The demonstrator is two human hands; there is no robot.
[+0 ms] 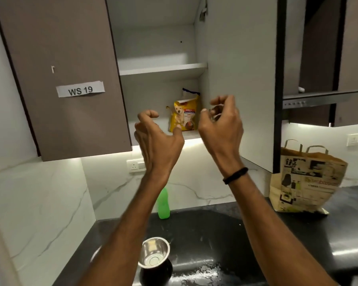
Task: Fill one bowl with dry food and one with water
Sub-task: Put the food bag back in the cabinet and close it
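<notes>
Food bag (184, 117) upright on lower cupboard shelf (191, 135), top torn open. Left hand (157, 141) fingers wide, empty, near bag; right hand (222, 124) fingers curled, hold unclear. Risk: careless grab tips bag, food spills.

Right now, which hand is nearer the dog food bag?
Left. The left hand has its thumb over the lower left corner of the dog food bag; the right hand hovers just off its right edge, by the open door.
</notes>
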